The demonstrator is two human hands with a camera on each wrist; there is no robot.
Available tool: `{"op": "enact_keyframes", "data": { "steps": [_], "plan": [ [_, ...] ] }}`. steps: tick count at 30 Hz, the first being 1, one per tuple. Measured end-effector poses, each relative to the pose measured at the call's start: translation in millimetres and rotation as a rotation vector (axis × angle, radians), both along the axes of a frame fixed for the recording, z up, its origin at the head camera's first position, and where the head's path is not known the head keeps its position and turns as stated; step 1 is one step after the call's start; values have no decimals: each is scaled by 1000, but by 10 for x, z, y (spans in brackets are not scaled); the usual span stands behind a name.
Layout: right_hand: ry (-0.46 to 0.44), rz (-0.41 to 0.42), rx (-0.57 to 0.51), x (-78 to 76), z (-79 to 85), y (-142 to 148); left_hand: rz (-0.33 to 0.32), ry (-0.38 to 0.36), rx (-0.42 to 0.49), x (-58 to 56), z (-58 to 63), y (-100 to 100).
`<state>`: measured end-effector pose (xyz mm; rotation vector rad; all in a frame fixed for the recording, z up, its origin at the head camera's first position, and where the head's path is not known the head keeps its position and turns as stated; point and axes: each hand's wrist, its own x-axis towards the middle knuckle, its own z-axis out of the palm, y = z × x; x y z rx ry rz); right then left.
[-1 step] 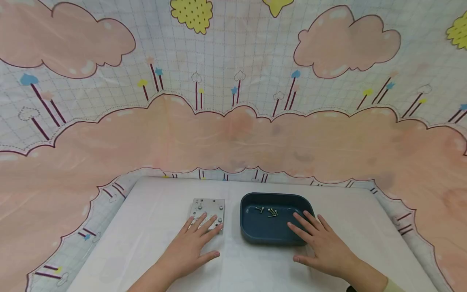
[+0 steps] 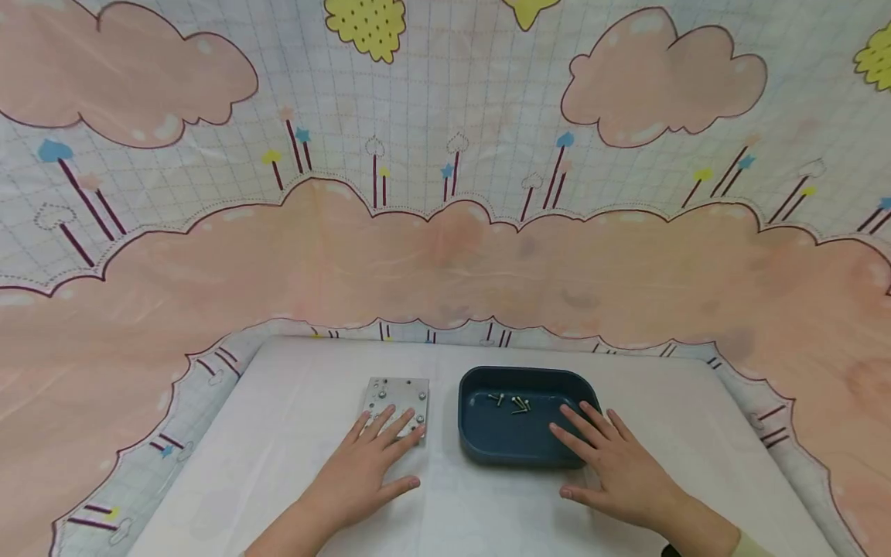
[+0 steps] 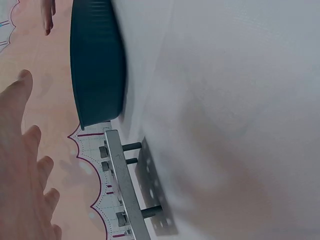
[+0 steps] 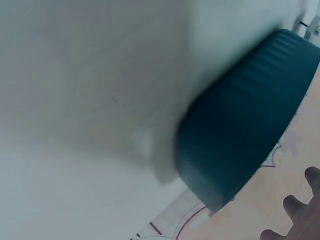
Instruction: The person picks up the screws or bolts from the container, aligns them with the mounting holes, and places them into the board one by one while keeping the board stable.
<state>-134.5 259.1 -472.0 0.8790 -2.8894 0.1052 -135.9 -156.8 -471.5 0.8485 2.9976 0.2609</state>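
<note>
My left hand is held palm down with its fingers spread, overlapping the near part of a metal plate in the head view. The left wrist view shows a gap between those fingers and the plate, which stands raised off the table on bolts. To the right sits a dark blue tray with several small screws on its floor. Over the tray's right front corner my right hand hovers, fingers spread and holding nothing. The right wrist view shows the tray's outer side beside the fingertips.
A white table carries the plate and tray, with a narrow strip of tabletop between the two. Behind and around it hangs a printed cloth with clouds. A small black object shows beside the right wrist.
</note>
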Motion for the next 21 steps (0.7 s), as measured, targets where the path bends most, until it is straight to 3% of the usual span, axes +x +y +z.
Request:
{"op": "enact_keyframes", "data": {
  "steps": [21],
  "plan": [
    [17,16,-10,-67,110,9,36,26,-56,39,113,-11]
  ]
}}
